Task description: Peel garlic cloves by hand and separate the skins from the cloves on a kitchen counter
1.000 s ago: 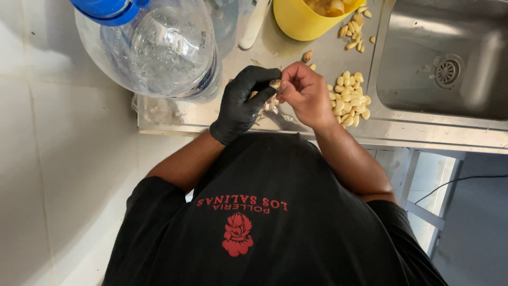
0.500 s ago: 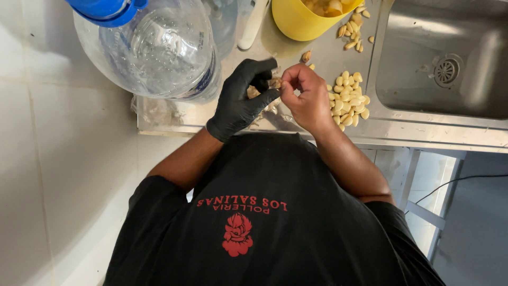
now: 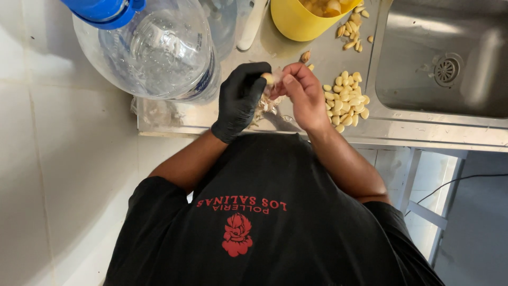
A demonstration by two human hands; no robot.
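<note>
Gloved left hand [image 3: 241, 100] and bare right hand [image 3: 301, 92] pinch one garlic clove [image 3: 268, 78] together, peeled cloves [image 3: 346, 100] just right, water jug [image 3: 153, 50] left.

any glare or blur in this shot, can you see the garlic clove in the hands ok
Head view: sharp overall, evenly lit. Bright glare streaks the steel sink wall and the clear water jug. The clove, pinched between the gloved left hand and bare right hand, is small and mostly hidden. The wide lens bends the counter edge.
</note>
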